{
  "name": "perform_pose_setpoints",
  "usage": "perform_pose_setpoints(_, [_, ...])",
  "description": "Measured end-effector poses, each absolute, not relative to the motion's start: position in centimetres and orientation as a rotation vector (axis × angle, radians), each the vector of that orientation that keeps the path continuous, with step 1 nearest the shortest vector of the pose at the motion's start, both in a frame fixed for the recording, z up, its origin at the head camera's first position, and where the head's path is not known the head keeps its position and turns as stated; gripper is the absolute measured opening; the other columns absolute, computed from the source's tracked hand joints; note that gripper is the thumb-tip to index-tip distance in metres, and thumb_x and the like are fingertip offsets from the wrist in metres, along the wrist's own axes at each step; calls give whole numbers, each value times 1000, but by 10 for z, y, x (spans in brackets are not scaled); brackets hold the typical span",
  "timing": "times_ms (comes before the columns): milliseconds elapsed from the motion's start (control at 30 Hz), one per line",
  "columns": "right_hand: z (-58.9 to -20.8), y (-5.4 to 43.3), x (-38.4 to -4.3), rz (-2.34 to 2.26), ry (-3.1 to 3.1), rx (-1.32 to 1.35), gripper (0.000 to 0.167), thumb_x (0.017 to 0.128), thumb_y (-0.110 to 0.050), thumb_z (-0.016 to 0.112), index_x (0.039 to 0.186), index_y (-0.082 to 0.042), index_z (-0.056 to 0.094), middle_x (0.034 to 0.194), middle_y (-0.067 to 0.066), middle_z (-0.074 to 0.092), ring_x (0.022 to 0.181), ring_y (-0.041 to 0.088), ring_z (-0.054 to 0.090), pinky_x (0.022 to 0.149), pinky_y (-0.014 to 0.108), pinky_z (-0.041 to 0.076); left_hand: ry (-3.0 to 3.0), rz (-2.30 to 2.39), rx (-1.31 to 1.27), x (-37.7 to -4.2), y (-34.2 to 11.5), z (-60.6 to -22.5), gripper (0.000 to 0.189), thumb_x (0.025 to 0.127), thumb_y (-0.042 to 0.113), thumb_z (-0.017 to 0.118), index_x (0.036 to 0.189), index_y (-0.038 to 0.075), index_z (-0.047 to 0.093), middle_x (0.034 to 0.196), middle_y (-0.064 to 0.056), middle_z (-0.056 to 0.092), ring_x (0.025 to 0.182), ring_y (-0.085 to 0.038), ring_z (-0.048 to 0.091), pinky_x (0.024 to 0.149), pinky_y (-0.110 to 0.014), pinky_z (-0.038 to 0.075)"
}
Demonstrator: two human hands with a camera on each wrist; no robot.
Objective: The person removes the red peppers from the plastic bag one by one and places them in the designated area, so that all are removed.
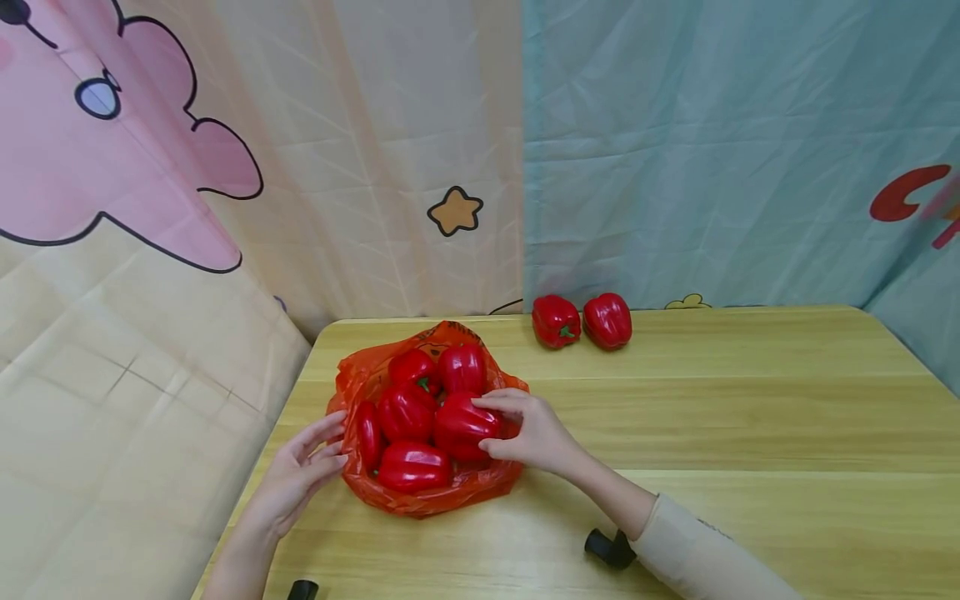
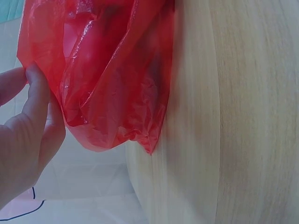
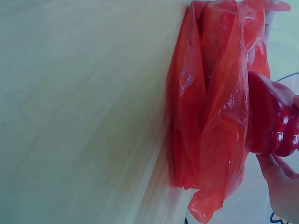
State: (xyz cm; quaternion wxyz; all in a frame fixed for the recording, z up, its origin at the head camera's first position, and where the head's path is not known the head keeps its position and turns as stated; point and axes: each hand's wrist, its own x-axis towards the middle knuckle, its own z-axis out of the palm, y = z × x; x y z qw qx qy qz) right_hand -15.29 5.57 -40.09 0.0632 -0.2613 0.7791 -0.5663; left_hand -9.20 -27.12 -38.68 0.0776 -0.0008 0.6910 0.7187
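While the head view looks down on the desk (image 1: 712, 425), an orange-red plastic bag (image 1: 408, 505) stands open on its left part, filled with glossy bell peppers. The right hand (image 1: 532, 432) reaches over the bag's near-right rim, thumb and fingers pinching the red bell pepper (image 1: 461, 427) from its right side. The left hand (image 1: 292, 483) meets the opposite rim with thumb and fingers bent into a loose C. Near the desk's back edge, outside the bag, lie a stem-forward pepper (image 1: 557, 322) and, just beside it, a second loose pepper (image 1: 608, 322). From the left wrist, the fingertips touch the upper edge of the thin film, but whether they pinch it or merely prop it I cannot tell. From the right wrist, the gripped pepper juts above the rim, a finger set against its side. The step in hand seems to be handling that one pepper at the bag's mouth; going in or coming out, these stills do not settle. The next move probably calls for a sure grip on its slick skin, with the left hand steadying the floppy film clear of the pepper's path.
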Motion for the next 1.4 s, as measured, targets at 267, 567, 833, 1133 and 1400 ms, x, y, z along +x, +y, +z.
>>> perform_pose_setpoints(267, [-391,62,-153,-1801,2284,-776,49,75,-7,75,123,-7,61,125,10,55,114,27,50,85,31,52,2064,2159,-6,-93,-270,-386,47,88,-7,54,125,22,55,115,1,49,98,-8,58,80,-22,52])
perform_pose_setpoints(567, [-390,73,-159,-1860,2307,-773,48,76,-8,75,122,-8,62,124,11,55,112,27,53,89,31,49,2077,2145,-24,-94,-269,-385,46,88,-5,55,126,21,54,115,1,48,99,-8,58,81,-22,52])
perform_pose_setpoints(833, [-386,89,-164,-1906,2358,-718,47,76,-8,76,121,-7,62,122,11,56,112,26,53,91,39,47,2077,2136,-21,-94,-270,-384,45,88,-3,56,127,20,53,114,3,50,99,-7,58,82,-22,51])
perform_pose_setpoints(1133, [-383,111,-167,-1931,2430,-706,48,75,-5,76,120,-2,61,121,13,57,112,28,54,90,32,48,2061,2147,7,-93,-271,-385,46,88,-5,55,124,23,54,115,2,50,99,-8,59,81,-23,52])
perform_pose_setpoints(1400, [-380,132,-168,-1941,2473,-641,49,75,-2,75,122,1,59,123,15,56,113,30,54,88,25,48,2066,2151,11,-92,-271,-386,46,88,-6,54,123,24,55,114,2,50,98,-8,59,80,-23,52])
